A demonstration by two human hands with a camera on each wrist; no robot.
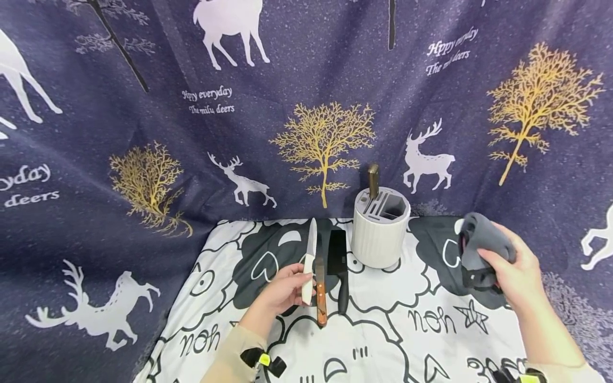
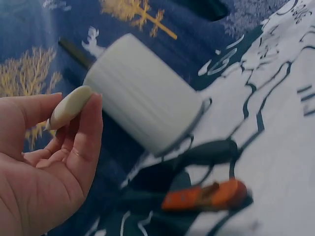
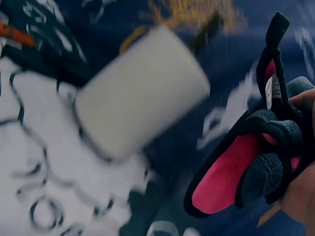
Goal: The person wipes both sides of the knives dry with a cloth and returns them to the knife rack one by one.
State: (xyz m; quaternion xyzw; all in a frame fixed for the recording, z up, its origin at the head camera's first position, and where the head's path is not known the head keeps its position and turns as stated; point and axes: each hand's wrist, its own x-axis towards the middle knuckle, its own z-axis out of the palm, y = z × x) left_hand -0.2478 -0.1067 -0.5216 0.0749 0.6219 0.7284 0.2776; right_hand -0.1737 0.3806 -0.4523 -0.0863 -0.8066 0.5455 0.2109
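My left hand (image 1: 282, 287) pinches the white handle of a knife (image 1: 307, 287), its blade pointing away toward the back. In the left wrist view the handle's end (image 2: 71, 105) shows between thumb and fingers. Just right of it lie a knife with an orange-brown wooden handle (image 1: 321, 306) and a black cleaver (image 1: 337, 252). On the right side my right hand (image 1: 522, 271) grips a bunched dark grey cloth (image 1: 486, 242), raised off the surface. The right wrist view shows the cloth's pink lining (image 3: 226, 174), dark edging and a small white label.
A white ribbed knife holder (image 1: 380, 239) stands at the back, right of the cleaver. One knife with a brownish handle (image 1: 373, 181) sticks up from its slotted grey top. A patterned sheet (image 1: 354, 346) covers the surface, and a dark blue curtain (image 1: 306, 80) hangs behind.
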